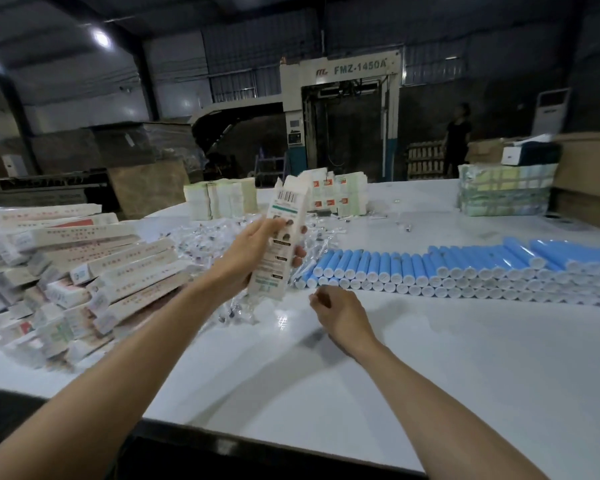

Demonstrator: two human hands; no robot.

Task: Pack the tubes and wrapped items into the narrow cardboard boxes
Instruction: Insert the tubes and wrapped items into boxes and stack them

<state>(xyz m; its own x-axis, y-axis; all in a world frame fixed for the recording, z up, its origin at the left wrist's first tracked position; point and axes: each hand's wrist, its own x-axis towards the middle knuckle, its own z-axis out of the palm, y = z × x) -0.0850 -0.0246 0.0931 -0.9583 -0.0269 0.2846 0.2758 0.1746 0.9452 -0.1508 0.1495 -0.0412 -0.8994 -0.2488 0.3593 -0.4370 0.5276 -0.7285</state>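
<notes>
My left hand (253, 251) grips a narrow printed cardboard box (284, 233) and holds it nearly upright above the white table (465, 358), with its top flaps open. My right hand (340, 311) hovers just over the table below the box with its fingers curled; whether it holds anything I cannot tell. Rows of blue tubes with white caps (465, 268) lie stacked to the right. A heap of small clear-wrapped items (201, 240) lies behind my left hand.
A pile of narrow boxes (77, 271) covers the table's left side. Stacks of flat box blanks (222, 200) and bundled packs (503, 192) stand at the back. A person (458, 136) stands by a large machine (343, 109) beyond the table.
</notes>
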